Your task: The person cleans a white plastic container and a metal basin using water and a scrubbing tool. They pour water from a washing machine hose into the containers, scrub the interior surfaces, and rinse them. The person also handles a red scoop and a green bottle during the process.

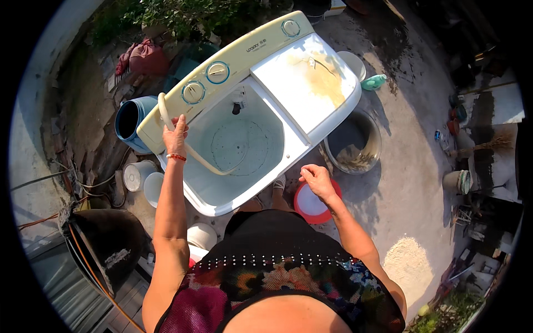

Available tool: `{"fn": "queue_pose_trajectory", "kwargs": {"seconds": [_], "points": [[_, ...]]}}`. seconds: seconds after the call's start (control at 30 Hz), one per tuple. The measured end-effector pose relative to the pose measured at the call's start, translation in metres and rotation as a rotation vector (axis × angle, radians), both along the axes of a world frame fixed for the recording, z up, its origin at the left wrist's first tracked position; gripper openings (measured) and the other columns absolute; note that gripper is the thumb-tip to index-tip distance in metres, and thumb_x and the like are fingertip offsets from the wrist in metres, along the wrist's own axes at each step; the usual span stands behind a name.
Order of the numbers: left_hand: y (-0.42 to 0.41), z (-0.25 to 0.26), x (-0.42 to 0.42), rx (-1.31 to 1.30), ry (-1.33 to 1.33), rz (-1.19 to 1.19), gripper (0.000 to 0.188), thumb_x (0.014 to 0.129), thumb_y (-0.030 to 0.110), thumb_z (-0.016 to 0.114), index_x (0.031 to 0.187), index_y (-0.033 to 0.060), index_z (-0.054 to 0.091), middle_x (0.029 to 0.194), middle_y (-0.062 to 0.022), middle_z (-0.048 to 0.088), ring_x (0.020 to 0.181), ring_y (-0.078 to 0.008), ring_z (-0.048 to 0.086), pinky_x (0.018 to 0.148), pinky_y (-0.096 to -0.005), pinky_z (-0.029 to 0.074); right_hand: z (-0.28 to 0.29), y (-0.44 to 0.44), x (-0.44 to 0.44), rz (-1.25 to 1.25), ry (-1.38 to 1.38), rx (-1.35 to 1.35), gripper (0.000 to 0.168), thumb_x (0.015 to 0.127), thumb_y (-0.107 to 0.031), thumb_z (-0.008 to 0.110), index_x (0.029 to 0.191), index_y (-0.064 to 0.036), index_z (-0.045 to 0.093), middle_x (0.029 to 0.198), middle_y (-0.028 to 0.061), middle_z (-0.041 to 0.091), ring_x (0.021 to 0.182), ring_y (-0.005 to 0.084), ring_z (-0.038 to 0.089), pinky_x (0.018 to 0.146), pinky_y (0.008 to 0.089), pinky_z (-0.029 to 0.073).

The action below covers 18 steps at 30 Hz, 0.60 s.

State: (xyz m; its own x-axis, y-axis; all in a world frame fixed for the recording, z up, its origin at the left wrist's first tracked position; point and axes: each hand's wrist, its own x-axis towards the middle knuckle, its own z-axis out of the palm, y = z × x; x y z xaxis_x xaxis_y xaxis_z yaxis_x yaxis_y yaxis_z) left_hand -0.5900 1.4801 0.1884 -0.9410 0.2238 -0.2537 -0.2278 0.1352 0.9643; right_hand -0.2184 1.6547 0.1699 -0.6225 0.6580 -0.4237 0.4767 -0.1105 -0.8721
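A twin-tub washing machine with a cream control panel stands before me, its wash tub uncovered and apparently holding water with dark specks. My left hand grips a cream hose at the tub's left corner. One stretch of the hose bends over the panel's end; the other reaches down into the tub. Beside the front edge, my right hand hovers with curled fingers and nothing visible in it. Below it sits a red basin with whitish contents. A stained white lid covers the machine's right side.
A large round tub and a green bottle stand to the right. Leftward are a blue barrel, a white lidded bucket and a dark vat. A pale grainy heap lies on the concrete.
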Motion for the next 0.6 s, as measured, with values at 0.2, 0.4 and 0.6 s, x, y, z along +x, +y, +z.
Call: {"fn": "queue_pose_trajectory", "kwargs": {"seconds": [0.2,0.4,0.6], "points": [[-0.059,-0.043,-0.013,-0.173,0.340,0.142,0.048,0.078,0.019,0.071,0.112,-0.0043,0.046,0.096,-0.0084,0.058,0.086,-0.0136,0.056,0.077,-0.0254,0.046,-0.030,-0.031,0.123,-0.333,-0.318,-0.008,0.020,0.084,-0.015,0.054,0.084,0.003,0.063,0.070,0.0068,0.062,0.062,0.0132,0.062,0.055,0.0264,0.046],[-0.069,-0.054,-0.001,-0.220,0.343,-0.034,0.051,0.078,0.016,0.069,0.116,-0.0060,0.043,0.106,-0.0125,0.056,0.091,-0.0178,0.055,0.079,-0.0275,0.046,-0.059,-0.157,0.269,-0.716,-0.507,-0.427,0.022,0.087,-0.022,0.055,0.086,0.000,0.060,0.073,0.0056,0.060,0.063,0.0140,0.061,0.055,0.0253,0.047],[-0.091,-0.047,-0.008,-0.483,0.462,0.144,0.064,0.068,0.026,0.074,0.117,-0.0044,0.046,0.109,-0.0145,0.053,0.095,-0.0215,0.054,0.081,-0.0306,0.044,-0.074,-0.226,0.337,-0.797,-0.518,-0.601,0.023,0.088,-0.021,0.053,0.096,0.001,0.057,0.080,0.0093,0.061,0.067,0.0177,0.062,0.056,0.0278,0.050]]}}
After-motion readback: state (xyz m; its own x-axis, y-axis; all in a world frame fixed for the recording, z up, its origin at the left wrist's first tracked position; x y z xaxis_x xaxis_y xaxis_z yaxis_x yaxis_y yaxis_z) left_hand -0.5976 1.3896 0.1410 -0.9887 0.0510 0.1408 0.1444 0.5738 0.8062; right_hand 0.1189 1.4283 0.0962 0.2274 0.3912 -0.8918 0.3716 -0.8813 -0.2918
